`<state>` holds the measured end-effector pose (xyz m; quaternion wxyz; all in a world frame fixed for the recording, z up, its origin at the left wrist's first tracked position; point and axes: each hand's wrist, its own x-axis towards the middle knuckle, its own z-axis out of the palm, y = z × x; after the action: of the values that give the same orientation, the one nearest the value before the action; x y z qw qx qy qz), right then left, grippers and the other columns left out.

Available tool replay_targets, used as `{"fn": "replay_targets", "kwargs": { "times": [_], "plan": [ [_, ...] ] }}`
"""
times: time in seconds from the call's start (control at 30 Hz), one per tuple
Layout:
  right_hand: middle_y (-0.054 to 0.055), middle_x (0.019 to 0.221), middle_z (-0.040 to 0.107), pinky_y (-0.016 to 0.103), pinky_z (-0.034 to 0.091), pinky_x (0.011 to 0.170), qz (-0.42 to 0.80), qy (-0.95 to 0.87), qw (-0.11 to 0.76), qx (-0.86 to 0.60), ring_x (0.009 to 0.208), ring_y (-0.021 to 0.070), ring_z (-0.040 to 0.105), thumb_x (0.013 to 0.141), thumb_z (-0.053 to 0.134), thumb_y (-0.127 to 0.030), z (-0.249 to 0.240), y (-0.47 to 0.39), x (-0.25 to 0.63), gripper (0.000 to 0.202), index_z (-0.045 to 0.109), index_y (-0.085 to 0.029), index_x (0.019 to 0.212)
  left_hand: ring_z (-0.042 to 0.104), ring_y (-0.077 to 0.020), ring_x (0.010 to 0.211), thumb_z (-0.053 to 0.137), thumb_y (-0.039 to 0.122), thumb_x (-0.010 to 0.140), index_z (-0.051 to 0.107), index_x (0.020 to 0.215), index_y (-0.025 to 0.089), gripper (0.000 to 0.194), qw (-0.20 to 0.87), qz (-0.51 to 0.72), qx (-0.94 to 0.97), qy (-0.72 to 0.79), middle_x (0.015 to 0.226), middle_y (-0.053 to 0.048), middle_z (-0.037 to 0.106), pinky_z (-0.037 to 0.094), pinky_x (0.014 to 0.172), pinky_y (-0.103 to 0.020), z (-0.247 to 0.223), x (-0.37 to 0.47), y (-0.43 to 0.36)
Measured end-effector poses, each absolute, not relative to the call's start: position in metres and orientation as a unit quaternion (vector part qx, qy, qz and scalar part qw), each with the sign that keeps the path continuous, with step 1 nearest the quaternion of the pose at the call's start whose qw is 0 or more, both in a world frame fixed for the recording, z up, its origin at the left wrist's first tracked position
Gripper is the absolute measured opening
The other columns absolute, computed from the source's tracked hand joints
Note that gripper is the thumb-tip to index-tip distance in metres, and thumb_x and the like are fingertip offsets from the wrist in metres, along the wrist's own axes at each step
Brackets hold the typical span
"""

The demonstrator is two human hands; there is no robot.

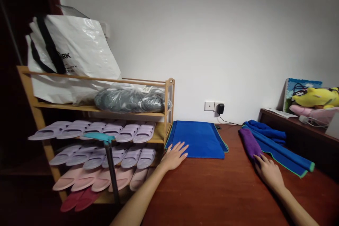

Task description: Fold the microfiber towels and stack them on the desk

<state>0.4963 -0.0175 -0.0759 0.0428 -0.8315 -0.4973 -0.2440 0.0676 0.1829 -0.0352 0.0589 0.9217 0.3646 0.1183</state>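
Observation:
A flat, folded blue cloth point(197, 139) with green edging lies on the brown table against the wall. My left hand point(174, 156) rests at its front left corner, palm down with the fingers spread. To the right, my right hand point(268, 172) has its fingers closed over the near end of a long, narrow folded purple cloth point(249, 142). The underside of that grip is hidden. Just right of the purple cloth are more blue cloths point(278, 149), loosely folded and green-edged.
On the left stands a wooden shoe rack point(169, 109) with rows of slippers point(144, 132), a white bag point(79, 46) and a plastic-wrapped grey bundle point(129, 99). A teal-topped handle point(109, 162) stands before it. A black plug point(220, 108) sits in the wall; a raised ledge point(267, 117) holds plush toys point(317, 97).

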Motion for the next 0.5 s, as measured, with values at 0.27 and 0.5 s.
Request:
{"fn": "replay_targets", "kwargs": {
  "times": [0.27,0.5],
  "plan": [
    [0.013,0.115,0.06,0.044,0.047,0.07,-0.252,-0.568,0.033,-0.783,0.088,0.0312,0.061,0.087,0.037,-0.041,-0.057,-0.073,0.4,0.043,0.058,-0.024,0.121,0.017,-0.0231,0.14,0.025,0.052,0.096,0.029,0.143,0.035,0.051,0.058,0.141,0.926,0.345,0.152,-0.002,0.025,0.011,0.109,-0.053,-0.039,0.065,0.185],
    [0.003,0.13,0.053,0.042,0.047,0.088,-0.125,-0.636,0.18,-0.74,0.114,0.0247,0.053,0.091,0.032,-0.047,-0.035,-0.085,0.381,0.044,0.051,-0.033,0.128,0.023,-0.0234,0.138,0.03,0.043,0.097,0.034,0.142,0.027,0.048,0.02,0.19,0.918,0.349,0.15,-0.008,0.03,0.02,0.108,-0.05,-0.031,0.062,0.172]
  ]
}}
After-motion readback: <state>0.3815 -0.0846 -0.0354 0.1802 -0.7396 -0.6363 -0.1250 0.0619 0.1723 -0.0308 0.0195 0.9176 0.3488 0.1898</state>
